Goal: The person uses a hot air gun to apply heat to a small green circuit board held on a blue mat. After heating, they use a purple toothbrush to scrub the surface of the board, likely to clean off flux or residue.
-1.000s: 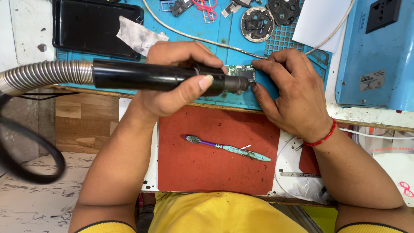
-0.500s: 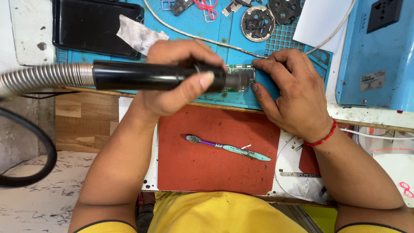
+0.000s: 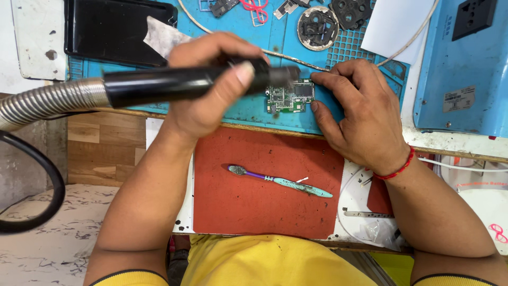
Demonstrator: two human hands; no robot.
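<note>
My left hand (image 3: 211, 85) grips a black hot-air wand (image 3: 174, 85) with a ribbed metal hose (image 3: 47, 103) running off to the left. Its nozzle tip hovers just above the upper left of a small green circuit board (image 3: 288, 98) lying on the blue work mat (image 3: 248, 114). My right hand (image 3: 360, 116) rests on the mat at the board's right side, with its fingertips pinning the board's right edge. A red thread band circles my right wrist.
A toothbrush (image 3: 280, 180) lies on the red mat (image 3: 264, 185) nearer me. A black tray (image 3: 116, 29) sits at the back left, small phone parts (image 3: 317, 24) at the back middle, a blue box with a socket (image 3: 465, 63) at right. Black cable (image 3: 50, 185) loops at left.
The wand has lifted and pulled back to the left, uncovering the circuit board that its nozzle hid before. My right hand has stayed on the board's edge.
</note>
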